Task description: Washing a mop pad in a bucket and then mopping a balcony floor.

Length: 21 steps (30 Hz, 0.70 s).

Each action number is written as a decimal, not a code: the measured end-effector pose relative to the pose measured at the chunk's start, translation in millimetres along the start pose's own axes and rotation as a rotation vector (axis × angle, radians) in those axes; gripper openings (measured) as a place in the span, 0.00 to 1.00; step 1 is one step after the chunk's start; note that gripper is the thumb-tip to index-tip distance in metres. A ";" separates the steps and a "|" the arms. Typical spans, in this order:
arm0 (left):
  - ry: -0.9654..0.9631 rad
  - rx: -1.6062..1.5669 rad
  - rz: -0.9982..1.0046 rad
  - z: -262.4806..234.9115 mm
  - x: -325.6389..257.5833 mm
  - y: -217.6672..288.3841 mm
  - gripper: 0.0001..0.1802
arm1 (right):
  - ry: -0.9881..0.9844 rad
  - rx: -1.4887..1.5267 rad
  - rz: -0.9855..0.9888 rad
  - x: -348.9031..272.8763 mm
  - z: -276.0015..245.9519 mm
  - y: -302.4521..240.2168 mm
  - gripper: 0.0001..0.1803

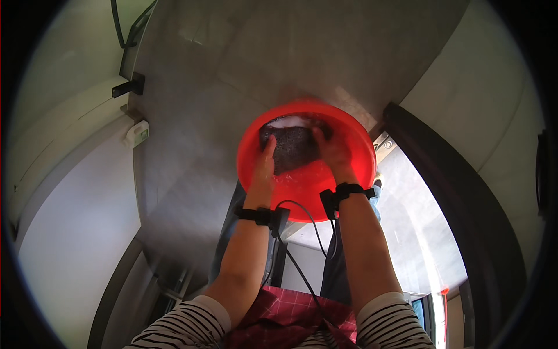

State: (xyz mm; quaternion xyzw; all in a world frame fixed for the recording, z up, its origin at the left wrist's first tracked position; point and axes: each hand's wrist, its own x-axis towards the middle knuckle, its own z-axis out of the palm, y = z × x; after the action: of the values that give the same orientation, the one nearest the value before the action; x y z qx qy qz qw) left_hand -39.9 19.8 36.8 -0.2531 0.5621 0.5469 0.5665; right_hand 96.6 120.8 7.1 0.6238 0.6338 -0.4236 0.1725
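Note:
A round red basin stands in front of my legs. Inside it lies a dark grey, wet-looking cloth, with whitish suds along its far edge. My left hand grips the cloth's left side, thumb lying on top. At the right side, my right hand grips the same cloth. Most fingers of both hands are hidden under or behind it. The cloth is spread between the two hands, tilted within the basin.
Black straps with small boxes sit on both wrists, and a thin black cable loops between them. Grey floor stretches around the basin. White panels rise at left, with a dark-framed doorway at right.

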 end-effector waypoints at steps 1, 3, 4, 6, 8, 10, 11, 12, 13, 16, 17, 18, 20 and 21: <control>0.110 0.213 0.032 -7.0 5.2 -2.8 0.31 | 0.142 0.116 0.034 1.8 0.5 3.6 0.25; 0.208 0.431 0.057 -10.2 14.7 -12.9 0.32 | 0.065 0.491 -0.057 24.7 22.9 21.8 0.24; 0.239 0.435 0.014 -10.9 19.0 -14.6 0.32 | -0.029 0.877 -0.162 28.5 27.2 18.5 0.24; 0.288 0.449 -0.021 -17.9 23.8 -13.2 0.32 | -0.133 0.888 -0.148 18.0 24.4 -8.3 0.23; 0.020 0.051 -0.114 -21.1 24.8 -14.7 0.30 | -0.228 0.889 -0.131 0.3 19.4 -34.5 0.21; -0.032 -0.061 -0.118 5.6 10.1 -7.7 0.29 | -0.270 0.812 -0.195 -16.0 12.8 -40.7 0.20; -0.071 -0.170 -0.115 14.7 4.1 -4.3 0.27 | -0.273 0.778 -0.216 -26.7 11.3 -41.3 0.20; -0.068 -0.169 -0.099 11.3 2.0 -0.2 0.27 | -0.288 0.754 -0.251 -41.6 11.4 -48.4 0.20; -0.064 -0.163 -0.075 2.8 1.0 3.3 0.27 | -0.308 0.714 -0.302 -65.2 -3.9 -65.0 0.18; -0.107 -0.167 -0.060 0.4 6.3 -4.9 0.26 | -0.150 0.413 -0.495 -90.9 -14.6 -65.3 0.17; -0.119 -0.166 -0.054 -1.5 7.0 -8.3 0.25 | -0.084 0.434 -0.488 -90.3 -9.6 -62.4 0.20; -0.130 -0.160 -0.043 -4.2 7.9 -10.7 0.25 | -0.079 0.431 -0.489 -87.6 -10.6 -64.0 0.20; -0.150 -0.144 -0.020 -8.1 11.2 -16.4 0.25 | -0.140 0.427 -0.291 -77.9 -13.3 -68.3 0.22; -0.157 -0.135 -0.013 -9.4 11.8 -19.8 0.24 | -0.138 0.429 -0.288 -75.7 -13.0 -70.9 0.22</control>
State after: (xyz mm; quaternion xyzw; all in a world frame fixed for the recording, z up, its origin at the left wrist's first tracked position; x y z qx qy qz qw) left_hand -28.1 9.9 17.3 -0.2504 0.4762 0.5980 0.5941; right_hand 46.5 91.6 94.0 0.5190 0.5984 -0.6101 0.0169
